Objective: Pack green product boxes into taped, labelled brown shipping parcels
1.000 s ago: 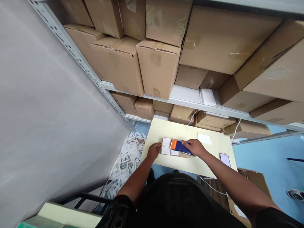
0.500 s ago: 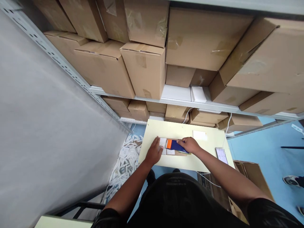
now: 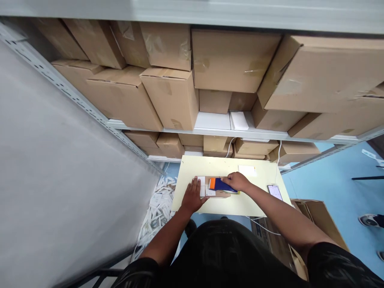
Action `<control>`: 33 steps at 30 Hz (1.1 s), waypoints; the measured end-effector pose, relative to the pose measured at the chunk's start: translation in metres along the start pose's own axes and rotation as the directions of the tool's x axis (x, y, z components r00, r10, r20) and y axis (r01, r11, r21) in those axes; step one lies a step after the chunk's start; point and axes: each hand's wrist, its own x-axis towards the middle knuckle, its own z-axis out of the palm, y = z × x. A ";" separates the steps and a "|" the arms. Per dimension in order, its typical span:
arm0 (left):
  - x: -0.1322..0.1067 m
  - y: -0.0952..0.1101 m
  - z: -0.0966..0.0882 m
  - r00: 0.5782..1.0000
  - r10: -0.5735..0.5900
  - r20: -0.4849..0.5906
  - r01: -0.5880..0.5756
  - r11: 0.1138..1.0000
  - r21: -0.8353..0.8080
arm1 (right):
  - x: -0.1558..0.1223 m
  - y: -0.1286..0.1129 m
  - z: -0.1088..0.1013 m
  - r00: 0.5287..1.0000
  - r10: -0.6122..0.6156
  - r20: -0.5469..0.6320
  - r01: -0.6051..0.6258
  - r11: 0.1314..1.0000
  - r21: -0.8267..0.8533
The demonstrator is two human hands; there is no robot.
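Note:
A small pale yellow table (image 3: 228, 204) stands in front of me. On it lies a brown cardboard piece (image 3: 220, 194) with white cards (image 3: 201, 181) on its left end. A dark blue and orange flat tool (image 3: 218, 184) lies across the cardboard. My right hand (image 3: 238, 181) is closed on the blue end of that tool. My left hand (image 3: 192, 196) rests flat with fingers stretched out, pressing the left end of the cardboard and the white cards.
A phone (image 3: 275, 192) with a white cable lies at the table's right edge, a white card (image 3: 247, 170) near the back. Shelves of cardboard boxes (image 3: 168, 96) rise behind. White scraps (image 3: 157, 204) litter the floor left; an open box (image 3: 318, 216) right. Another person's shoe (image 3: 370, 220) far right.
My left hand has gone from gripping the cardboard's left edge to lying flat on it. The right hand stays on the blue tool. The camera has tilted upward a little.

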 end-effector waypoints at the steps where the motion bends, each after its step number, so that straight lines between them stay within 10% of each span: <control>1: 0.000 0.000 0.000 1.000 -0.002 0.005 0.002 1.000 0.011 | -0.006 0.015 -0.006 1.000 0.012 -0.011 -0.011 1.000 0.016; 10: 0.002 0.000 -0.001 1.000 0.008 0.006 -0.008 1.000 0.016 | -0.058 0.163 -0.030 0.983 0.171 -0.063 -0.172 0.985 0.003; 22: 0.004 -0.001 0.000 1.000 0.023 0.010 -0.023 0.999 0.033 | 0.030 0.136 0.039 0.911 0.397 0.110 -0.412 0.881 0.232; 33: -0.001 -0.007 0.005 0.994 0.068 -0.088 -0.078 0.990 -0.116 | -0.042 0.160 0.076 0.816 0.573 -0.071 -0.552 0.811 0.193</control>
